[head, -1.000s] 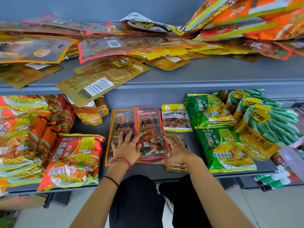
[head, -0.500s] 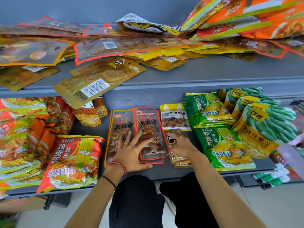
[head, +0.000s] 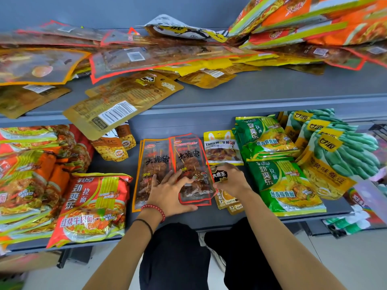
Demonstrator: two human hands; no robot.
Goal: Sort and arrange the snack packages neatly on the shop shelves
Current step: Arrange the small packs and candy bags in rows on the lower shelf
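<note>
Lower shelf (head: 205,216), centre: left hand (head: 169,193) fingers spread flat on red-edged skewer pack (head: 191,162); right hand (head: 232,181) fingers pinch small gold packet (head: 219,175) alongside; both probably light, slick, floppy, so take them by the edges.

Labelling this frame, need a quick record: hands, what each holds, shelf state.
left hand: flat, fingers spread, pressing on skewer packs
right hand: fingers curled, gripping gold packets
lower shelf: skewer packs side by side, noodle bags either side
upper shelf: loose packs heaped, overlapping
</note>
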